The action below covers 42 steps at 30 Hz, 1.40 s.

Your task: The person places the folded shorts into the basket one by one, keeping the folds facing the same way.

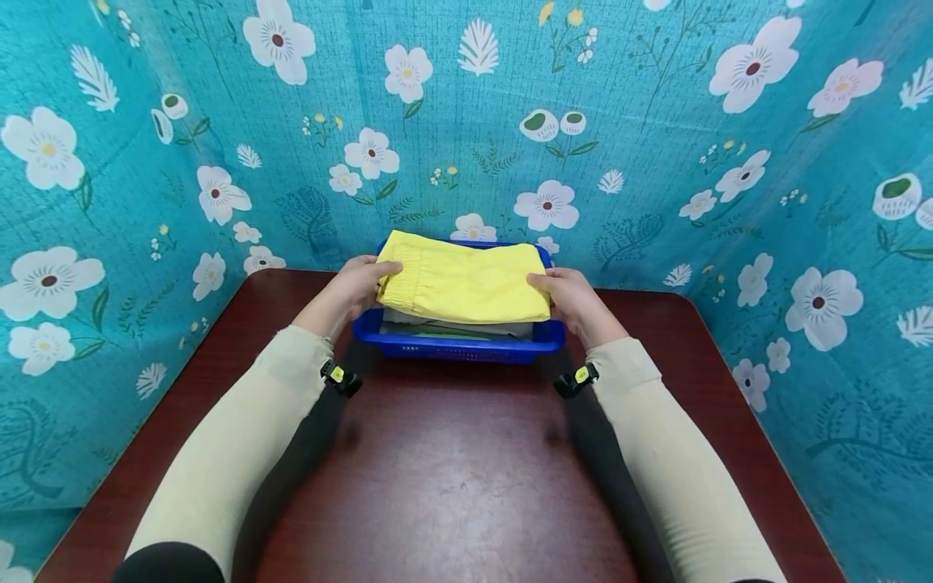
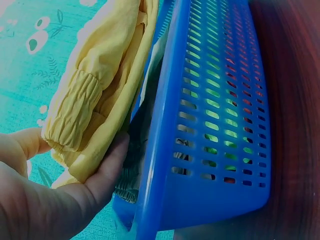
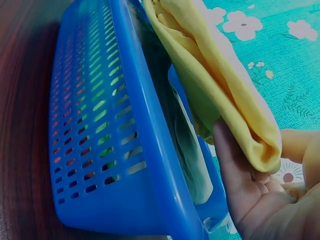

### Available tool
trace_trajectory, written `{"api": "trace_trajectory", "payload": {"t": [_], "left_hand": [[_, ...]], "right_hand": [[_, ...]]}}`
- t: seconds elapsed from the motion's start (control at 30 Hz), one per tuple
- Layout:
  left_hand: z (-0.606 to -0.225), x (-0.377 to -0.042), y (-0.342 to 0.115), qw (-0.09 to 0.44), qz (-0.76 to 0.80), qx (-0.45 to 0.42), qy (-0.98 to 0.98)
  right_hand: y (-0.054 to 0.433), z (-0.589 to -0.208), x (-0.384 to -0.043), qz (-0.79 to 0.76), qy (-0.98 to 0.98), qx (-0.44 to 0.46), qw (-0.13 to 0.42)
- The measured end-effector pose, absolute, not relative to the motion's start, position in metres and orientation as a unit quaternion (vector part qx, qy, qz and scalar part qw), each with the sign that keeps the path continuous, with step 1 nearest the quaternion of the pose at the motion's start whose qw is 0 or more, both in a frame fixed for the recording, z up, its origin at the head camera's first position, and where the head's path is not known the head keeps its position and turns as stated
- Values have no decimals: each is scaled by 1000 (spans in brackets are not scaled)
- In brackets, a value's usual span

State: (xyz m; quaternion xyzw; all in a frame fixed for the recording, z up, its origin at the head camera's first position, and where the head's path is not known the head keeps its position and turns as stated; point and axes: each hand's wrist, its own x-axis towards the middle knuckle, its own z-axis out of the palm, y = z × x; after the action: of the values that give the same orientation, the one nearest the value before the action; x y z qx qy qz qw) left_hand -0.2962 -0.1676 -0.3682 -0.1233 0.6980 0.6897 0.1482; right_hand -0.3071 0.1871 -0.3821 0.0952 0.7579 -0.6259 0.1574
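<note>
A folded yellow garment (image 1: 470, 279) with a gathered elastic edge is held level over a blue plastic basket (image 1: 466, 350). My left hand (image 1: 357, 285) pinches its left end beside the elastic, thumb on top and fingers beneath. At the other end, my right hand (image 1: 574, 301) grips the folded edge in the same way. Both wrist views show the garment (image 2: 80, 110) raised above the basket rim (image 3: 145, 95). Below it, folded grey cloth (image 1: 459, 328) lies inside the basket, mostly hidden by the yellow one. Green and red show through the slots in the basket's side.
The basket stands near the back edge of a dark reddish-brown table (image 1: 452, 461). A teal floral curtain (image 1: 452, 146) hangs close behind it and along both sides. Small black devices with yellow faces (image 1: 337, 374) are strapped to both wrists.
</note>
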Motion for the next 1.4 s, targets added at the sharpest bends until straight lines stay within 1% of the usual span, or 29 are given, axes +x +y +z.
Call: {"api": "trace_trajectory", "payload": {"t": [0.63, 1.03, 1.4], "left_hand": [[-378, -298, -164, 128, 623, -139, 759], [-373, -295, -161, 135, 577, -134, 794], [-373, -298, -162, 153, 547, -122, 814]], "right_hand": [[180, -386, -311, -556, 808, 101, 165], [178, -386, -310, -523, 831, 96, 165], [174, -385, -307, -503, 845, 96, 155]]}}
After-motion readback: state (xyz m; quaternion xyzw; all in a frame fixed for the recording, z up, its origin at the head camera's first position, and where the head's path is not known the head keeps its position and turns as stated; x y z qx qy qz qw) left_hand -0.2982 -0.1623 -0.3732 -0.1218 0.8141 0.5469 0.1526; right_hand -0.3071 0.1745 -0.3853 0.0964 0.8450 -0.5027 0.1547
